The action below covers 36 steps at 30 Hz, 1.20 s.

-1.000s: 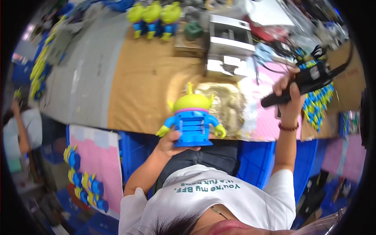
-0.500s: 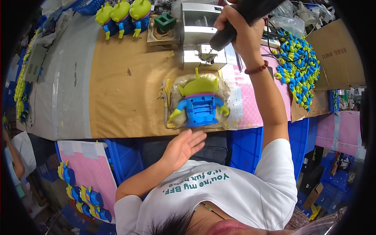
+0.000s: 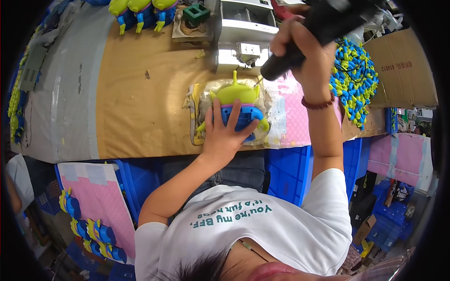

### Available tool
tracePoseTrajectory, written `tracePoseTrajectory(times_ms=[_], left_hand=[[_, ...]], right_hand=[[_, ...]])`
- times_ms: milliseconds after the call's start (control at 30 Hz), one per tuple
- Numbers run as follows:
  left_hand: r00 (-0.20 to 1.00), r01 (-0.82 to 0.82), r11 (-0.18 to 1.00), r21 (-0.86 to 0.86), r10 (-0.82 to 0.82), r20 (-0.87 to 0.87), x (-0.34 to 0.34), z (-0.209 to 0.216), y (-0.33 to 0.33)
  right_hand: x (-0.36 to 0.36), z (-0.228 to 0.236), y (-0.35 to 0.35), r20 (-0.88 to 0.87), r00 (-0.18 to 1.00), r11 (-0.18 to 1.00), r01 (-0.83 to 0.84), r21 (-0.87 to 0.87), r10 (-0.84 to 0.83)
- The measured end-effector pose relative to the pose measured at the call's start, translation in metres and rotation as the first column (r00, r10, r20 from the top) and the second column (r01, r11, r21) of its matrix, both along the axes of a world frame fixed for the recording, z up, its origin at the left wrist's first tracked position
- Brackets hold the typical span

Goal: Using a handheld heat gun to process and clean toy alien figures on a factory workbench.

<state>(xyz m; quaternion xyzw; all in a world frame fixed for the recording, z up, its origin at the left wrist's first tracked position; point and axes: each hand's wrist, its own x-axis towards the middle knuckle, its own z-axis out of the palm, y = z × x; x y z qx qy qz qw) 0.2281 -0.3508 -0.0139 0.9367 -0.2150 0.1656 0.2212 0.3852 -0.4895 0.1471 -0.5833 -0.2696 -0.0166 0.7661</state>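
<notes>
A toy figure (image 3: 236,93) with a green head and blue body lies on a clear-wrapped pad (image 3: 201,105) at the table's front edge, its antenna pointing away from me. My left hand (image 3: 224,140) rests on its body with fingers spread, covering much of the blue part. My right hand (image 3: 311,58) is closed around a black power screwdriver (image 3: 287,62), held at a slant. Its thin bit comes down beside the figure's right-side ear; whether it touches cannot be made out.
Beyond the pad stands a grey-white machine (image 3: 246,33), with a green block (image 3: 196,15) beside it. Several like figures (image 3: 139,11) stand at the back left. A pile of small blue and green parts (image 3: 354,84) and a cardboard box (image 3: 401,70) lie on the right.
My left hand has moved from in front of the table up onto the figure. The screwdriver in my right hand has come down and nearer to the figure's head.
</notes>
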Motion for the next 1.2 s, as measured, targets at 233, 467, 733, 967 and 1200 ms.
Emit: tracePoseTrajectory(times_ms=[233, 467, 733, 967, 1200], left_hand=[[0.997, -0.039, 0.999, 0.026, 0.037, 0.070, 0.001, -0.008, 0.000], [0.990, -0.061, 0.998, 0.016, 0.059, 0.130, 0.003, -0.014, 0.000], [0.988, -0.081, 0.996, 0.029, 0.077, 0.132, 0.002, -0.016, -0.002], [0.987, -0.099, 0.995, 0.033, 0.094, 0.128, 0.001, -0.014, -0.004], [0.992, -0.071, 0.997, -0.014, 0.072, 0.103, 0.000, -0.013, -0.002]], right_hand=[[-0.045, -0.007, -0.015, 0.053, 0.987, 0.987, -0.150, -0.050, 0.153], [-0.052, -0.026, -0.013, 0.010, 0.981, 0.981, -0.193, 0.006, 0.193], [-0.048, -0.064, -0.019, 0.059, 0.891, 0.889, -0.453, 0.072, 0.450], [-0.044, -0.058, -0.022, 0.028, 0.846, 0.843, -0.533, 0.071, 0.532], [-0.045, -0.060, -0.017, 0.068, 0.879, 0.878, -0.476, 0.050, 0.472]])
